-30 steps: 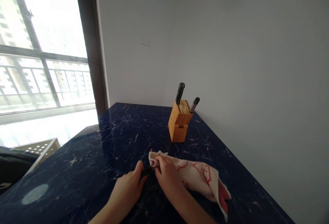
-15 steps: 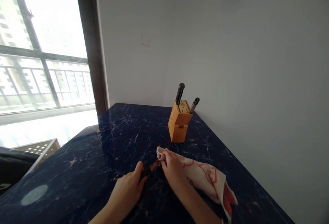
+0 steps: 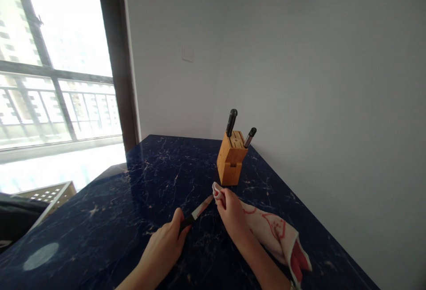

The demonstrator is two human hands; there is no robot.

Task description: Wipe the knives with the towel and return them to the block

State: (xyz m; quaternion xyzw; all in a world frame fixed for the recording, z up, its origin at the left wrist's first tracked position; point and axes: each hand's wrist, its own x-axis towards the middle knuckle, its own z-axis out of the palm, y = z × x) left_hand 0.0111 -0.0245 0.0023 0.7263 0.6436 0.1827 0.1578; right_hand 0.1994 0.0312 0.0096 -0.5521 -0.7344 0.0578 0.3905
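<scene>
Knife (image 3: 199,209) with black handle and steel blade, gripped in the curled left hand (image 3: 167,238), seems mid-wipe, tip at the white-and-red cloth (image 3: 271,228) the right hand (image 3: 232,213) pinches, and the next move calls for care near its edge.

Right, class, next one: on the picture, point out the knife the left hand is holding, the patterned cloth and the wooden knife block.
Knife (image 3: 201,208): head view, on the middle of the blade.
Patterned cloth (image 3: 273,227): head view, on its red-printed middle.
Wooden knife block (image 3: 232,155): head view, on the upper front face.
</scene>
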